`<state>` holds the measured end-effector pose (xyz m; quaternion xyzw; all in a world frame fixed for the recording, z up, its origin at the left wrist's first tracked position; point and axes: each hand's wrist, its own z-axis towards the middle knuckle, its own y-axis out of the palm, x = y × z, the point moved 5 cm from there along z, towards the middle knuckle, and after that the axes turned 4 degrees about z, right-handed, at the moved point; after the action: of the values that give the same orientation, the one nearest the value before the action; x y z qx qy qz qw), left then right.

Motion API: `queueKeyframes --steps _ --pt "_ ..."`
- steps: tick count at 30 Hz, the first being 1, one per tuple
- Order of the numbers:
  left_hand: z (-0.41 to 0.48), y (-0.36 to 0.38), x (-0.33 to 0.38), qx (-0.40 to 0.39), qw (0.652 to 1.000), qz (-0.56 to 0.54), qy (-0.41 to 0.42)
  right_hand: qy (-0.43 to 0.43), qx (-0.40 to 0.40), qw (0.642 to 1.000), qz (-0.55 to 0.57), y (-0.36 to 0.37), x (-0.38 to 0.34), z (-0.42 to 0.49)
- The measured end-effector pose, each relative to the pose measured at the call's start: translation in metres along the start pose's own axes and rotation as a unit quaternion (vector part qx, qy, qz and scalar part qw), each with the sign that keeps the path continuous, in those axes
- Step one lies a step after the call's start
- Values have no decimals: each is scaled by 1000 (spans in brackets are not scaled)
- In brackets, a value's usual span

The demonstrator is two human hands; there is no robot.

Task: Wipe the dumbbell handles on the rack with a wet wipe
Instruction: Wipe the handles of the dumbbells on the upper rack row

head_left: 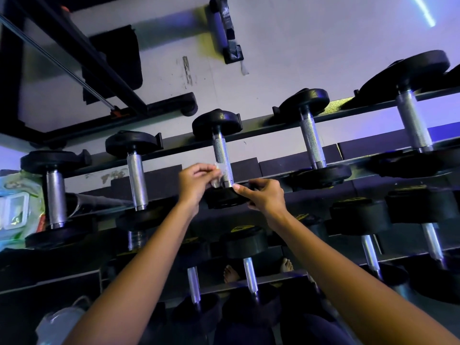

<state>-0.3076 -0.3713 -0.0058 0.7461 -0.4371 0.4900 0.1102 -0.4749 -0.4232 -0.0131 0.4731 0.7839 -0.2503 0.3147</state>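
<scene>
Fingers (207, 168) of left hand (195, 181) pinch wet wipe (218, 167) on handle (222, 155) | right hand (265, 195) grips dumbbell head (222, 196) | green packet (15, 210) far left

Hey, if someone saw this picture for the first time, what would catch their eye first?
At the rack, the left grip pinches a white wipe against the knurled handle of the top row's middle dumbbell. The right grip holds that dumbbell's near head. More steel handles line up on both sides, and a green packet lies at far left.
</scene>
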Motion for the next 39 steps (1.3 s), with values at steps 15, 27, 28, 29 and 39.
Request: queueKeyframes --steps 15,27,28,29,39 --pt "-17 -2 14 -51 996 74 15 -41 -1 998 -54 2 -7 -9" --pt "-54 46 65 -153 984 -75 47 -127 49 967 -215 -58 -50 -63" --pt "-57 54 68 -159 982 -87 47 -134 55 968 -205 -68 -53 -65" --pt "-60 63 71 -163 981 -97 45 -141 63 969 -195 -79 -57 -65" --pt "-70 171 84 -122 986 -110 27 -203 50 962 -178 -190 -66 -26"
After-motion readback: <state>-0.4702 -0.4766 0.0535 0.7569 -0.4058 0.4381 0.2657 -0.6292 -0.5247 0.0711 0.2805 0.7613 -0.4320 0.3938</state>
